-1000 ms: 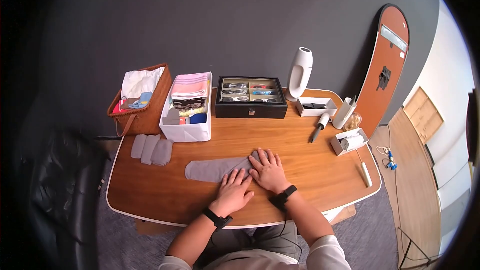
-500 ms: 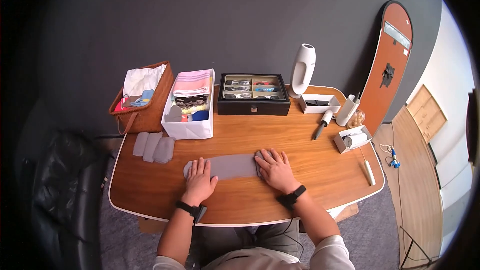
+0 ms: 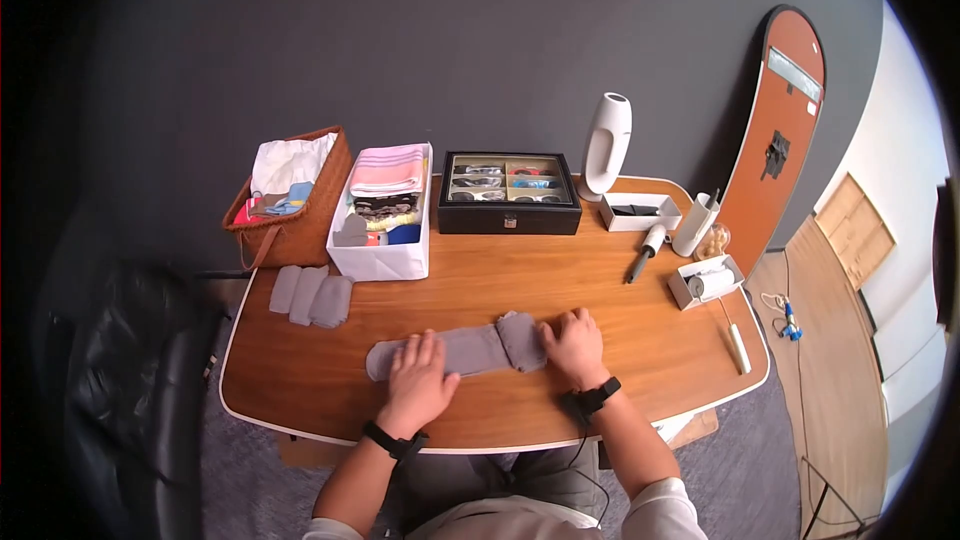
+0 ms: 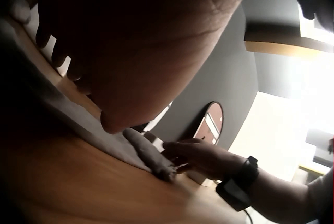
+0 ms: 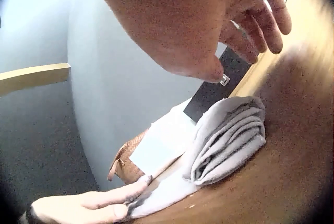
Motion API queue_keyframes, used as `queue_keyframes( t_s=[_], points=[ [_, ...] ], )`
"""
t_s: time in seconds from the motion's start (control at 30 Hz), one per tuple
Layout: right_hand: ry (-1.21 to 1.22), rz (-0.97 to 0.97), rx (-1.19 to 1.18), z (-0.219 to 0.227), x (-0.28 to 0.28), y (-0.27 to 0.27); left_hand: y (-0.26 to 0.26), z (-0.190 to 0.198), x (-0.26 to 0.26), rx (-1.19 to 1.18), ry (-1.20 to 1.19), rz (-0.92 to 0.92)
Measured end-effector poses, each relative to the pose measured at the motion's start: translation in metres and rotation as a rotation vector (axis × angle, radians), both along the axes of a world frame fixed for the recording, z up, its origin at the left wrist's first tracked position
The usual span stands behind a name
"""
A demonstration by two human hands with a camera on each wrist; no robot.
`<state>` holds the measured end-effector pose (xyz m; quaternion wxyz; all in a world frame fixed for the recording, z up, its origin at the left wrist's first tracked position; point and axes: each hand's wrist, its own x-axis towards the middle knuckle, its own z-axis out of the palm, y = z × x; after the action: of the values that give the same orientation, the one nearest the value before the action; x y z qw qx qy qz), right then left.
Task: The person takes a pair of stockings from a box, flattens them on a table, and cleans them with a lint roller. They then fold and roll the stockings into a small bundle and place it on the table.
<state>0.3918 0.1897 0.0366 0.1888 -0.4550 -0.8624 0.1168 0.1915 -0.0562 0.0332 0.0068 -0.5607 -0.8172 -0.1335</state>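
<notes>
A grey cloth strip (image 3: 475, 351) lies flat on the table, its right end folded into a thick layered bundle (image 3: 522, 341). Spread flat, my left hand (image 3: 416, 380) rests on the strip's left part. Just right of the bundle is my right hand (image 3: 577, 350), fingers loosely bent and holding nothing. The right wrist view has the bundle's stacked layers (image 5: 227, 143) below my right hand (image 5: 209, 25), with a gap between them. In the left wrist view my left palm (image 4: 135, 41) fills the upper part, and the bundle (image 4: 148, 153) lies beyond it.
Several folded grey cloths (image 3: 311, 296) lie at the table's left. Behind them stand a woven basket (image 3: 312, 230) and a white box (image 3: 380, 262) of folded fabrics. A black glasses case (image 3: 510, 220), white device (image 3: 606, 145), lint roller (image 3: 648, 252) and small boxes (image 3: 706, 283) stand farther right.
My right hand has come off the cloth's folded end to its right side, uncovering the bundle. My left hand first slid left along the cloth, then shifted slightly right.
</notes>
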Motion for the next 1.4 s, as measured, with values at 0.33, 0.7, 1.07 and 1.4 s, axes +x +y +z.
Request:
queue_keyframes(
  t_s=[0.33,0.7,1.07,1.4],
  points=[
    [0.072,0.081,-0.086,-0.020,-0.012,-0.009,0.079,0.006,0.055,0.119,-0.222,-0.191],
    [0.322,0.421,-0.048,0.002,-0.034,-0.060,0.075,-0.021,0.012,0.387,-0.598,-0.119],
    [0.213,0.512,0.041,0.002,-0.040,-0.066,0.010,0.003,-0.003,0.317,-0.343,0.124],
    [0.179,0.486,-0.082,-0.016,-0.042,-0.053,0.018,-0.003,0.010,0.189,-0.146,-0.069]
  ],
)
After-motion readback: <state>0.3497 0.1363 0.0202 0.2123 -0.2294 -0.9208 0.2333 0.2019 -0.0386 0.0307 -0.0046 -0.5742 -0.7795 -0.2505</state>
